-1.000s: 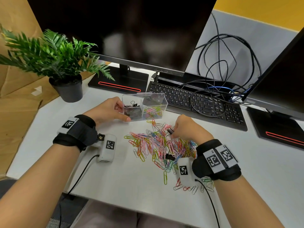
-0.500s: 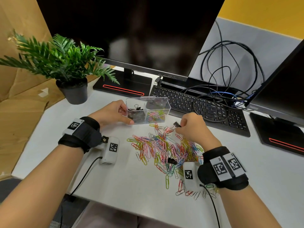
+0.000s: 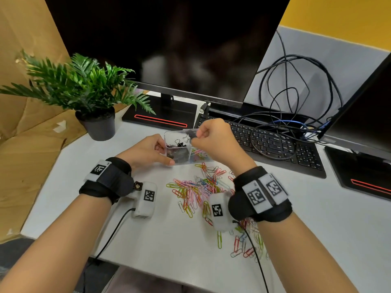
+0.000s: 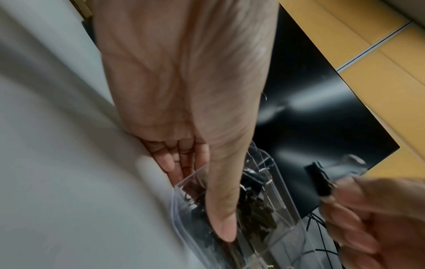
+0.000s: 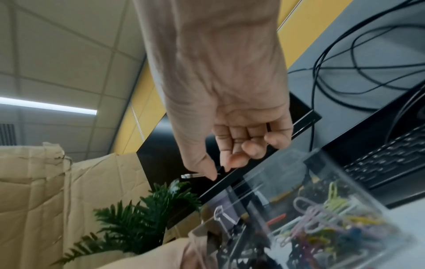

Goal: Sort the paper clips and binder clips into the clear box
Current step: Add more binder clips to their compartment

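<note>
Black binder clips point(image 3: 176, 143) fill the clear box point(image 3: 169, 135); pink, yellow, green, red paper clips point(image 3: 196, 190) lie at its 6 o'clock.

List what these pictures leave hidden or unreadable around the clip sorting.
- Head view: the right hand covers part of the clear box, so its rear compartments are hidden.
- Head view: the right wrist camera hides part of the paper clip pile; no count possible.
- Left wrist view: the binder clip is blurred; the left hand's thumb hides clips in the box.
- Right wrist view: only the clip's silver handle shows.
</note>
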Demonstrator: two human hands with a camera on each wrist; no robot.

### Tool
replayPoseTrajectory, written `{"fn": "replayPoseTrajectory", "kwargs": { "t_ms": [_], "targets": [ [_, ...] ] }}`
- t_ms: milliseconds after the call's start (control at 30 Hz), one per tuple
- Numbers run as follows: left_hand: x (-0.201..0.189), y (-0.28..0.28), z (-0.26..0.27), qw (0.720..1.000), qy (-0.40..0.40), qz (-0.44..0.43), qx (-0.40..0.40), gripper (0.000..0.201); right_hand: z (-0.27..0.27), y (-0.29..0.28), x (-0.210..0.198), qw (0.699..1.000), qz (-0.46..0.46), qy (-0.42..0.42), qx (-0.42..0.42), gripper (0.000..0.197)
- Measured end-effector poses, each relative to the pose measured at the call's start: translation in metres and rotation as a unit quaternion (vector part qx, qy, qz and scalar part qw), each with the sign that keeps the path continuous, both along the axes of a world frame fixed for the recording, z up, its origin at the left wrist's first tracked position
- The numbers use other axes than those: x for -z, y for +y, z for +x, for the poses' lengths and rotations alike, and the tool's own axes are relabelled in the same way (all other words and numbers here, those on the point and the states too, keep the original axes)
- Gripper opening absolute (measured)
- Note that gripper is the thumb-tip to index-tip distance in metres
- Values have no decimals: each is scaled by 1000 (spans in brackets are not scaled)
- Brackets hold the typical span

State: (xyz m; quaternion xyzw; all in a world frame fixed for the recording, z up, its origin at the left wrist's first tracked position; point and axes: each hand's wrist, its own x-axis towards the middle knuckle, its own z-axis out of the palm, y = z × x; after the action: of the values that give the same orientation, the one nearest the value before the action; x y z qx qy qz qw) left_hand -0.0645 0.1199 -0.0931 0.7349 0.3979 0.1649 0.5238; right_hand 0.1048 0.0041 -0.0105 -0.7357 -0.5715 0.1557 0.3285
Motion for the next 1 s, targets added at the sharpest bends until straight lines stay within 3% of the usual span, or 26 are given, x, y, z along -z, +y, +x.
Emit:
{"fn": "replayPoseTrajectory", "kwargs": {
  "t_ms": [200, 433, 567, 667, 833, 1000],
  "targets": [
    [-2, -2, 1, 1000, 3, 4, 1, 45, -11, 30, 18, 998, -43, -35, 10, 11],
    [-2, -1, 0, 1000, 5, 0, 3, 45, 0, 1, 10, 999, -19, -22, -30, 13],
    [-2, 0, -1, 1000, 11, 7, 8, 45, 14, -39, -3, 980, -150, -66, -116, 14],
    [-3, -2, -1, 1000, 12, 14, 6, 44, 26, -60, 2, 962, -229, -86, -122, 18],
    [-5, -5, 0, 1000, 15, 23, 4, 44, 28, -80, 18, 930, -327, -96, -135, 11],
    [-5, -5, 0, 1000, 14, 19, 2, 44, 22, -84, 29, 911, -362, -142, -135, 23]
  ]
}}
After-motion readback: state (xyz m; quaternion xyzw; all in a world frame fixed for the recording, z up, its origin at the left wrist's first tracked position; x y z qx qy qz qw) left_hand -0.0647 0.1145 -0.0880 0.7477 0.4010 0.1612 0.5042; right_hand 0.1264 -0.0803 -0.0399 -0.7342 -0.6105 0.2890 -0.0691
